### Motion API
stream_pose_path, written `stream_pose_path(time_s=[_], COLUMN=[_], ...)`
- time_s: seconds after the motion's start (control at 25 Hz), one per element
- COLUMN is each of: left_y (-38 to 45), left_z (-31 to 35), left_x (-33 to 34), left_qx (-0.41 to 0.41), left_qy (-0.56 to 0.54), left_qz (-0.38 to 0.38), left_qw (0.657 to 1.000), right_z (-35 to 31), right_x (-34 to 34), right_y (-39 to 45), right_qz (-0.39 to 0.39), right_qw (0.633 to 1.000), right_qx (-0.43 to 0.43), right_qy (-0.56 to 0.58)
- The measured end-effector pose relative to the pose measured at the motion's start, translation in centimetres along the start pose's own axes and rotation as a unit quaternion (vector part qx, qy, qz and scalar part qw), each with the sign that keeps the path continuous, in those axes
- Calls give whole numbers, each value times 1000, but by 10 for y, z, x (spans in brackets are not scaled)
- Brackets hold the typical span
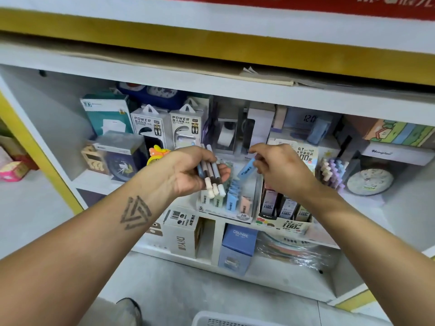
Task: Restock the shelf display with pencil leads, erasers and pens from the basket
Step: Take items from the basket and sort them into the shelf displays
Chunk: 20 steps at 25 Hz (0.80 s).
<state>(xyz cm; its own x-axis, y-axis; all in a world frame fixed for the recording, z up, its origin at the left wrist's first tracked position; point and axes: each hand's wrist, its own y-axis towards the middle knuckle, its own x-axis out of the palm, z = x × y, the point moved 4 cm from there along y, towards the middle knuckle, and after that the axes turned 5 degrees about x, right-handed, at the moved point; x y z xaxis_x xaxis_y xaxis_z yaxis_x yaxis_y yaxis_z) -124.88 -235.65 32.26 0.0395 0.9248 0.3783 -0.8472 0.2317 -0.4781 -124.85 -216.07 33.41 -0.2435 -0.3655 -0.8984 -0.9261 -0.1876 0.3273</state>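
My left hand [188, 170] grips a bundle of several pastel pens [210, 171] with pale caps, held in front of the shelf. My right hand [280, 170] pinches a light blue eraser [247, 169] and holds it tilted over the eraser display box [226, 203], which carries upright erasers in green, blue and pink sleeves. Right of it stands the pencil lead display box [284, 211] with small lead cases. A pen holder [332, 172] with pastel pens stands further right. The white basket [226, 320] shows only its rim at the bottom edge.
Power bank boxes [164, 125], a tape dispenser [226, 135] and clocks [369, 181] fill the back of the shelf. Below sit a DIY box [186, 234] and a blue CRUHRE box [237, 248]. A yellow frame post [35, 147] stands on the left. A shoe [130, 309] is on the floor.
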Motion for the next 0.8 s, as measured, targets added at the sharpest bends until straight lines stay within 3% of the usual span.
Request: stream_pose_path(time_s=[0.24,0.64,0.8], left_y=[4,-1,-3], left_z=[-6,-5,-6], left_x=[-2,1,3], left_qx=[-21,-22,-23], left_qy=[36,26,43], left_qz=[-9,-33,-61], left_qw=[999,999,997], right_z=[-14,-19,-26], right_x=[24,27,34], right_y=[5,7,7], right_qz=[-78,-102,-159], right_qw=[997,994,979], right_qx=[-4,-17,-15], right_qy=[-22,-43,-125])
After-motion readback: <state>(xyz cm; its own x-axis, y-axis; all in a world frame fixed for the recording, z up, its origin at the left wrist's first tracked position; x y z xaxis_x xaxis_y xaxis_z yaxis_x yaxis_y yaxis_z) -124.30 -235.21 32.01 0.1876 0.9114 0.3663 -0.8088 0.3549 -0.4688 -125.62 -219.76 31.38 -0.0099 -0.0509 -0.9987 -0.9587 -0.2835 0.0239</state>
